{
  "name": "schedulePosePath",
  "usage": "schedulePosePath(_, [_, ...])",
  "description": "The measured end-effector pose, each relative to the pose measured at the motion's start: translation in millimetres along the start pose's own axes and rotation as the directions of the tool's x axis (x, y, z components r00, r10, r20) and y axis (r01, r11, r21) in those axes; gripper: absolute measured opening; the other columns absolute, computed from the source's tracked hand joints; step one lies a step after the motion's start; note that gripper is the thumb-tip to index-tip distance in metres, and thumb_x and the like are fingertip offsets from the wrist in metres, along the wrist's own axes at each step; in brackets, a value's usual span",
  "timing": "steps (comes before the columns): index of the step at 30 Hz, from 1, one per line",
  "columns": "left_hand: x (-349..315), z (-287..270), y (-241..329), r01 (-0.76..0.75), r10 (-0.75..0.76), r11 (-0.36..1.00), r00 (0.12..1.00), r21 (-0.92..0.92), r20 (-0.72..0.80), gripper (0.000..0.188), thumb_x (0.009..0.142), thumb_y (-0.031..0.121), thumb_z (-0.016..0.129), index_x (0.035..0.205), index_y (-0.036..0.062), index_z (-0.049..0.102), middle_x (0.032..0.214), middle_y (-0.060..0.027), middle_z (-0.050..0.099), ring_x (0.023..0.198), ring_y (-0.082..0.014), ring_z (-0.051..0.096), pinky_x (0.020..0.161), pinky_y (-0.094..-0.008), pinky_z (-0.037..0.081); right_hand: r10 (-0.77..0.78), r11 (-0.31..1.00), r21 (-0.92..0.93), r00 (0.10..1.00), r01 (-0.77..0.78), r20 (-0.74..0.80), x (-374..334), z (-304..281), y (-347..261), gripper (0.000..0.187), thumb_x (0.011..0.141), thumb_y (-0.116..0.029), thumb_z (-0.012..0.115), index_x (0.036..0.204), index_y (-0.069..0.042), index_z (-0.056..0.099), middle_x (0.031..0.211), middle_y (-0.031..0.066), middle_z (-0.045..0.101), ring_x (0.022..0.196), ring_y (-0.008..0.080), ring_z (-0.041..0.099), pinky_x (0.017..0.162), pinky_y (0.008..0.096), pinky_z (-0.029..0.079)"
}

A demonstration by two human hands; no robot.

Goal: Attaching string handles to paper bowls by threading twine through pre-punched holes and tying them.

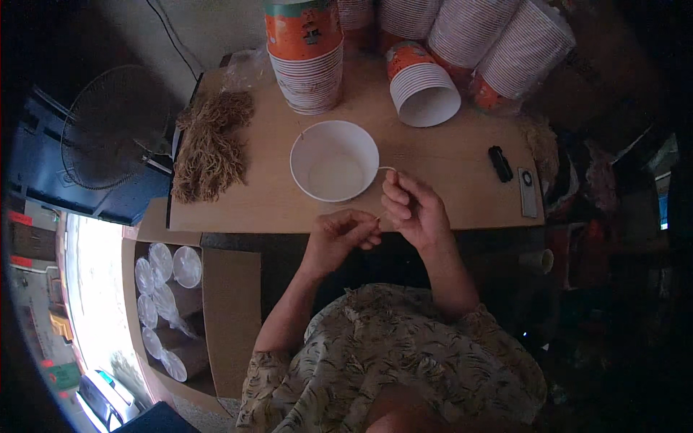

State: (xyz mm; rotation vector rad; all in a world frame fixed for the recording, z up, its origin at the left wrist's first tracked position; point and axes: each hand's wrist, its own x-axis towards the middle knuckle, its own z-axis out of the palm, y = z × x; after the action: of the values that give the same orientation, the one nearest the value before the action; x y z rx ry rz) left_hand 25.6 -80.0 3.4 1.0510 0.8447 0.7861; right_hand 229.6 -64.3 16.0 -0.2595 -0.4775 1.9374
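A white paper bucket point(334, 133) stands on the table near its front edge, mouth up, with its pale inside showing. From its right rim a short light cord point(387, 168) runs to my right hand point(415, 209). That hand is closed on the cord, fingers curled, just right of the bucket. Lower and to the left, my left hand point(345, 237) is pinched at the table's front edge. A tiny pale end shows at its fingertips, apparently the same cord. The stretch between my two hands is mostly hidden by the fingers.
A heap of brown cords point(213, 148) covers the table's left end. Stacked orange-and-white buckets point(306, 72) stand behind, with a tipped stack point(424, 90) beside them. A black object point(499, 164) lies at right. An open carton point(231, 325) with wrapped stacks and a fan point(112, 126) are at left.
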Motion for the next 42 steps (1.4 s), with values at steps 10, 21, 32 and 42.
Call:
schedulePosePath(10, [-26.3,3.5,10.0,-0.218,0.244,0.809,0.969,0.546,0.026,0.007,0.088,-0.001,0.071,0.095,-0.0016,0.074,0.082,-0.0107,0.073,0.070,-0.0123,0.066,0.062,-0.0292,0.053,-0.093,0.141,-0.964,0.972,0.227,0.216,-31.8,-15.9,21.2,0.035,0.105,-0.021,0.053,0.131,0.001,0.059,0.100,0.0078,0.069,0.075,0.0132,0.063,0.067,0.0276,0.053])
schedulePosePath(21, [-22.4,-8.7,-10.2,-0.192,0.245,0.905,0.965,0.379,-0.095,0.006,0.088,0.006,0.077,0.086,0.0002,0.074,0.079,-0.0023,0.071,0.071,-0.0076,0.062,0.063,-0.0249,0.051,-0.002,0.370,-0.927,0.998,-0.059,-0.064,-49.8,-28.7,18.0,0.018,0.098,-0.018,0.067,0.101,-0.001,0.068,0.083,0.0018,0.067,0.072,0.0066,0.058,0.065,0.0250,0.049])
schedulePosePath(32, [-5.6,-18.0,-13.4,-0.321,0.553,0.646,0.822,0.692,-0.134,0.018,0.086,0.005,0.076,0.104,0.0037,0.074,0.104,-0.0100,0.071,0.085,-0.0196,0.070,0.069,-0.0316,0.056,-0.242,0.346,-0.938,0.966,0.002,-0.087,-33.4,-11.9,4.7,0.017,0.095,-0.016,0.071,0.101,0.000,0.068,0.084,0.0017,0.067,0.073,0.0057,0.058,0.067,0.0242,0.050])
schedulePosePath(42, [6.7,-61.0,-29.4,-0.177,0.644,0.076,0.760,0.981,0.087,0.037,0.079,0.006,0.069,0.115,0.0142,0.067,0.110,-0.0077,0.062,0.100,-0.0281,0.064,0.079,-0.0405,0.056,-0.289,0.175,-0.979,0.956,0.107,0.053,-10.0,49.2,-29.2,0.012,0.090,-0.002,0.071,0.102,0.000,0.072,0.076,-0.0020,0.060,0.068,0.0028,0.053,0.060,0.0195,0.043])
